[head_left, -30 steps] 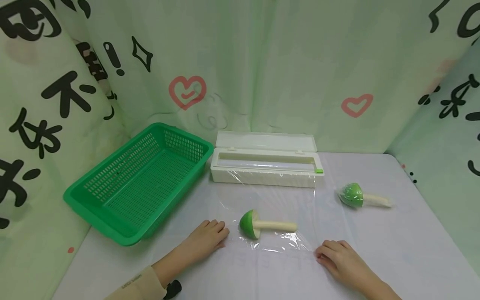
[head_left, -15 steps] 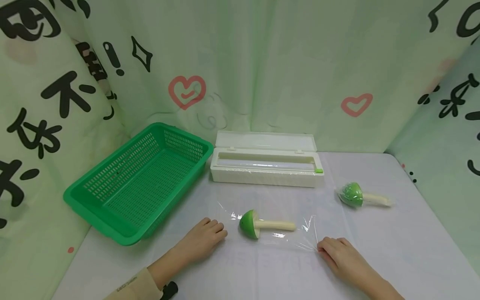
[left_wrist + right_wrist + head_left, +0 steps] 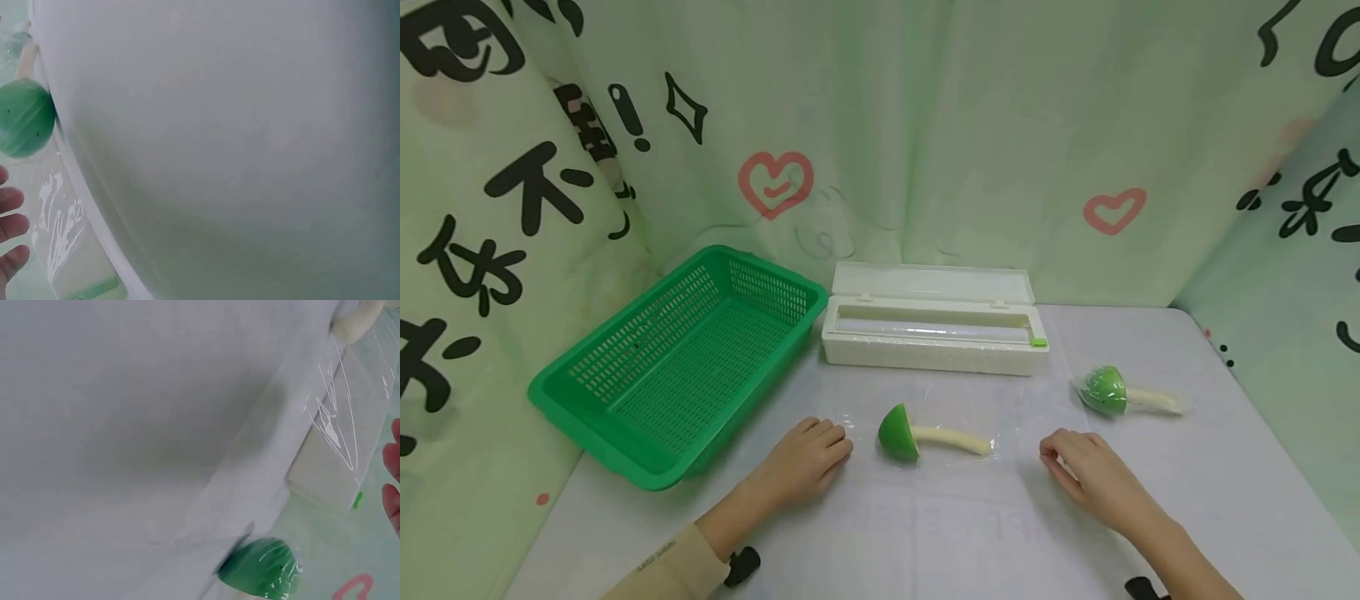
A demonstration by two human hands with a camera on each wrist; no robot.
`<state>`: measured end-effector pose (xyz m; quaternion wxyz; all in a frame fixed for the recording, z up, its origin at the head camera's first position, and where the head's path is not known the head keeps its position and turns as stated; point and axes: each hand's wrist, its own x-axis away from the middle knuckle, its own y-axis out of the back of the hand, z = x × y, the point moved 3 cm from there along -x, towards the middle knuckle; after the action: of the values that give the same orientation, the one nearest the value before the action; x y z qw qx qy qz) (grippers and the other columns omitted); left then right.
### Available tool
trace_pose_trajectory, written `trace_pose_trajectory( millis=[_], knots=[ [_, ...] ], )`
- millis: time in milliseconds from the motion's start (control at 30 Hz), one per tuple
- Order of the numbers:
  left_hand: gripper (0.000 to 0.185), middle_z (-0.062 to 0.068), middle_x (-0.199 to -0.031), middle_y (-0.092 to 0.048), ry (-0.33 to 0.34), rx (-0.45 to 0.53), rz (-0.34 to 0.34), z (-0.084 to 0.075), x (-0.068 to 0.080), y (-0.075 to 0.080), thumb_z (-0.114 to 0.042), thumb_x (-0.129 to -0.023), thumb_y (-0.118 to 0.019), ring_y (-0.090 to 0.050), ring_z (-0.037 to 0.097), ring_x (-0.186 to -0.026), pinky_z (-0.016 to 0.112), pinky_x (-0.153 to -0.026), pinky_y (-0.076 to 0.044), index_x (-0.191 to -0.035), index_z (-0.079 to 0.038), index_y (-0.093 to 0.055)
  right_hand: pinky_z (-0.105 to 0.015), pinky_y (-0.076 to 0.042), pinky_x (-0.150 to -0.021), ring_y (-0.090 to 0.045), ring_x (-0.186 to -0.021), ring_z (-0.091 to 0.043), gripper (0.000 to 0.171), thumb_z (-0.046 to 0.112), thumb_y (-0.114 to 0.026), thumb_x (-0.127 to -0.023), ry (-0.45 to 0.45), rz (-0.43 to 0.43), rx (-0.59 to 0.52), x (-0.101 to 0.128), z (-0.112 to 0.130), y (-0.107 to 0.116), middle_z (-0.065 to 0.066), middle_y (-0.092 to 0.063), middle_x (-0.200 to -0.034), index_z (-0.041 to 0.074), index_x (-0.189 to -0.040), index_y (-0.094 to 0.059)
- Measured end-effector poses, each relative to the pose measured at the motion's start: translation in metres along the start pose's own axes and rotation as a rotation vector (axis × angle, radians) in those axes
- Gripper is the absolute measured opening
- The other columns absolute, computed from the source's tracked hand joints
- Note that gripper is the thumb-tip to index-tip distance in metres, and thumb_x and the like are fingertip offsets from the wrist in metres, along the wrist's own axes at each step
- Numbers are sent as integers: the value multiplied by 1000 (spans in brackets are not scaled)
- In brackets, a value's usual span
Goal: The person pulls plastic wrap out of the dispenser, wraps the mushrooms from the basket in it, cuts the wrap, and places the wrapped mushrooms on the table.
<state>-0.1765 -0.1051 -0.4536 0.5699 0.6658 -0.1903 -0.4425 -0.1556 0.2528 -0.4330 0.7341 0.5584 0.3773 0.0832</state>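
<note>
- I have difficulty to see the clear film (image 3: 329,428); only its bright creases show it, and most of its border I cannot follow.
- The thumb of the left hand (image 3: 811,461) is hidden from me. Its fingers bend downward, but I cannot tell whether they grip anything.
- The right wrist view cuts the toy mushroom (image 3: 898,435) to a stem end; the left wrist view cuts its cap at the edge.
- This mushroom has a green half-round cap and a smooth, cream-coloured stem, which looks slightly bent.
- It lies on its side upon the white table (image 3: 970,533), between both hands, the cap toward the left fingers and the stem toward the right ones; neither hand touches it.
- The right hand (image 3: 1093,477) has thumb and forefinger brought together, pinching the film, although the pinched edge is nearly invisible.
- Behind stands the open white box (image 3: 936,357); the second mushroom (image 3: 1105,391), glossy with wrapping, lies beyond the right hand.
</note>
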Motion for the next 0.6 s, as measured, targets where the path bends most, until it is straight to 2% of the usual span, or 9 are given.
trace_pose_trajectory(
  millis=[200,300,367,467,600],
  knots=[
    [3,-1,-79,-53,27,7,-79,9,-5,-1,-14,-85,-59,-47,14,-71,30,-71,-42,-84,-12,-61,-35,-43,-65,-52,-70,-8,42,38,-25,-99,14,-37,-23,-15,-10,-1,9,-54,-77,13,-83,-54],
    [4,-1,-79,-55,55,19,-116,14,-8,-2,-13,-84,-59,-48,15,-72,30,-69,-41,-85,-11,-62,-34,-40,-65,-50,-69,-9,21,25,-44,-96,5,-44,-40,-22,-15,-2,7,-53,-77,11,-83,-53],
    [3,0,-79,-55,81,31,-150,18,-11,-3,-12,-84,-60,-48,15,-71,30,-66,-40,-85,-10,-62,-32,-39,-64,-50,-68,-9,5,11,-57,-87,-8,-43,-49,-27,-18,-3,7,-53,-76,11,-83,-53],
    [1,-1,-76,-55,123,37,-196,24,-17,-3,-11,-83,-61,-48,16,-68,29,-62,-38,-81,-11,-62,-30,-38,-63,-49,-67,-9,21,-3,-66,-72,-33,-32,-50,-35,-23,-6,6,-54,-75,10,-82,-53],
    [5,-1,-73,-54,198,41,-199,31,-26,-5,-10,-83,-60,-48,16,-67,29,-60,-37,-79,-12,-60,-28,-39,-59,-49,-64,-10,21,-4,-68,-71,-64,-11,-51,-44,-31,-13,5,-55,-73,9,-81,-54]
  ],
)
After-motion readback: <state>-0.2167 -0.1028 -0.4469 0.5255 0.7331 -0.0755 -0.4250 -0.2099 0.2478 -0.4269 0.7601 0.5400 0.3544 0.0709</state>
